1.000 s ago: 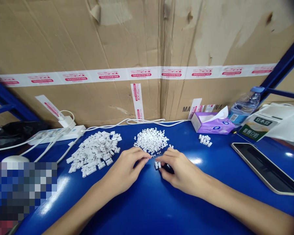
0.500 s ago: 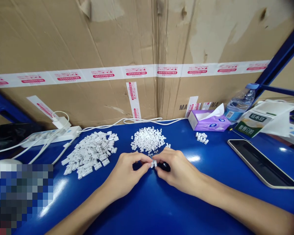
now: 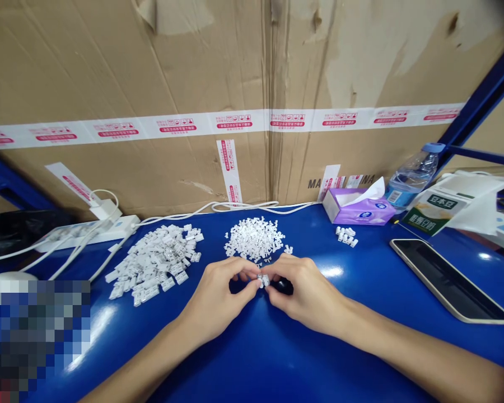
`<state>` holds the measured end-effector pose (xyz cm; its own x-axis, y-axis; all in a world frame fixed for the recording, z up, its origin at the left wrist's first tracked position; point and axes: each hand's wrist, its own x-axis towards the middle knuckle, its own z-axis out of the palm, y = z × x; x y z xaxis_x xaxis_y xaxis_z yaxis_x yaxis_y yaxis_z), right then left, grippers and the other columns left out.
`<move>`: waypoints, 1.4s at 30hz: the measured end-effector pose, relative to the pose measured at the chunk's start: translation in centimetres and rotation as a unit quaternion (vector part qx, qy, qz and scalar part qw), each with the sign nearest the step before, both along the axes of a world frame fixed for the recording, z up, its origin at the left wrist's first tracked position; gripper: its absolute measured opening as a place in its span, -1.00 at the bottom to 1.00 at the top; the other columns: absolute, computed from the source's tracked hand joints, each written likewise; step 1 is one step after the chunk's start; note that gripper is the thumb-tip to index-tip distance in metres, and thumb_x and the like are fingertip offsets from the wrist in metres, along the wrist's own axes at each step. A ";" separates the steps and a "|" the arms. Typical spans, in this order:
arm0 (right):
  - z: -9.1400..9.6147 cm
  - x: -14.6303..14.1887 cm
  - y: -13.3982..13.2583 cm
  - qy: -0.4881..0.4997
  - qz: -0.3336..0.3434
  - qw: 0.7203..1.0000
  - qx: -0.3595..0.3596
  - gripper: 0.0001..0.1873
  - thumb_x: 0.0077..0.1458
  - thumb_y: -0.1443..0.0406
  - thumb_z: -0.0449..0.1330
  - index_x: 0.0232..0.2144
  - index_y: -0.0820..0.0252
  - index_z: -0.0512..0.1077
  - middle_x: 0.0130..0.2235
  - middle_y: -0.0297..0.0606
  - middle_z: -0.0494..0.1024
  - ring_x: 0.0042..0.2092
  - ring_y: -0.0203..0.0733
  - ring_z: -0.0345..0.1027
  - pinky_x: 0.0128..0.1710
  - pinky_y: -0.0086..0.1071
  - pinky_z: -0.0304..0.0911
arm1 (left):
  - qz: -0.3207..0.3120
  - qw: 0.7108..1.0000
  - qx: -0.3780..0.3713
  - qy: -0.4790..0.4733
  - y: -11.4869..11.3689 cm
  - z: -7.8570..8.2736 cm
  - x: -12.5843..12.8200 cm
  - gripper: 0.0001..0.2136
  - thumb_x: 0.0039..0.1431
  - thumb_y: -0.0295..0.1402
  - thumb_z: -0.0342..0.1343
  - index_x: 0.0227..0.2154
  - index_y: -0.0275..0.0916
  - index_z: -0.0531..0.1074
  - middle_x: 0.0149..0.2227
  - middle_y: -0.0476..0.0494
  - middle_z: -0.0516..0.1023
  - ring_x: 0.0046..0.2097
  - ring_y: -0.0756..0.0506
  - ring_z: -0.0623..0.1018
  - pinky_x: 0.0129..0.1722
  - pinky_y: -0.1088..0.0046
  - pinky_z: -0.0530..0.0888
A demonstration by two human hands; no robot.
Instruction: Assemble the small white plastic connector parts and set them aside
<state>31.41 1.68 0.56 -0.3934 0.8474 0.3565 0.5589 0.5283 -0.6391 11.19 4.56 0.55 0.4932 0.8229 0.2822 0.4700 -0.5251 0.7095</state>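
The left hand (image 3: 218, 292) and the right hand (image 3: 308, 284) both pinch one small white piece (image 3: 264, 280), on the near side of the heap of tiny white bits (image 3: 254, 238). A black thing (image 3: 283, 286) shows by the right fingers. Left of the heap lies a pile of bigger white pieces (image 3: 157, 260); right of it sit a few white parts (image 3: 346, 235) and, farther right, a phone (image 3: 449, 282).

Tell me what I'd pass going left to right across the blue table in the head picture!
Big pile of white pieces → left hand → little white piece → right hand → tissue box → phone.
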 end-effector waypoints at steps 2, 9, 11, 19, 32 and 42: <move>0.0 -0.1 0.0 0.012 -0.003 1.000 0.004 -0.69 0.02 0.52 0.18 -0.24 0.15 0.58 -0.33 -0.31 0.62 -0.29 -0.21 0.43 -0.24 -0.35 0.29 | 0.007 1.000 -0.019 -0.006 0.0 -0.1 0.0 -0.89 0.23 -0.41 0.18 -0.21 -0.14 0.54 -0.29 -0.01 0.63 -0.30 -0.07 0.57 -0.23 0.35 0.51; -0.1 -0.1 -0.2 0.038 -0.001 0.999 0.002 -0.66 0.01 0.52 0.20 -0.20 0.13 0.60 -0.32 -0.32 0.63 -0.28 -0.21 0.44 -0.25 -0.36 0.30 | -0.048 0.993 -0.093 -0.046 0.0 0.1 -0.2 -0.84 0.29 -0.42 0.12 -0.11 -0.12 0.36 -0.27 0.01 0.62 -0.24 -0.07 0.58 -0.21 0.37 0.47; 0.0 -0.1 -0.3 0.040 0.006 0.999 0.000 -0.68 0.02 0.52 0.20 -0.22 0.13 0.60 -0.33 -0.33 0.62 -0.29 -0.23 0.43 -0.25 -0.37 0.29 | -0.053 0.994 -0.088 -0.046 -0.1 0.3 -0.2 -0.81 0.29 -0.44 0.10 -0.09 -0.11 0.29 -0.32 0.06 0.60 -0.28 -0.05 0.54 -0.21 0.38 0.45; -0.2 0.1 -0.3 0.012 0.024 1.000 0.010 -0.70 0.08 0.48 0.22 -0.16 0.13 0.59 -0.29 -0.30 0.61 -0.25 -0.20 0.43 -0.19 -0.32 0.32 | -0.064 0.995 -0.072 -0.031 0.1 0.6 -0.3 -0.81 0.23 -0.46 0.11 -0.14 -0.13 0.26 -0.35 0.05 0.57 -0.30 -0.06 0.52 -0.23 0.36 0.45; 0.0 0.7 0.1 -0.128 0.019 0.992 0.007 -0.76 0.22 0.32 0.22 -0.07 0.24 0.57 -0.18 -0.13 0.53 -0.12 -0.07 0.39 -0.05 -0.16 0.30 | -0.053 0.961 0.103 0.253 -2.3 1.4 -2.2 -0.63 0.35 -0.26 0.09 0.17 -0.19 0.40 0.24 -0.29 0.41 0.26 -0.35 0.38 0.20 -0.07 0.37; 0.1 0.4 -0.7 -0.197 0.018 0.978 0.065 -0.64 0.28 0.27 0.17 0.09 0.19 0.48 -0.09 -0.08 0.52 -0.05 0.01 0.36 0.08 0.03 0.24 | -0.014 0.944 0.111 0.309 -5.9 -1.2 -3.3 -0.53 0.49 -0.17 -0.15 0.38 -0.11 0.14 0.44 -0.18 0.07 0.44 -0.27 0.08 0.37 -0.11 0.11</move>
<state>31.80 0.94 0.68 -0.5505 0.7880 0.2756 0.7282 0.6147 -0.3031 7.92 -1.34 -0.61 0.6407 0.7616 0.0972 0.7423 -0.6467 0.1754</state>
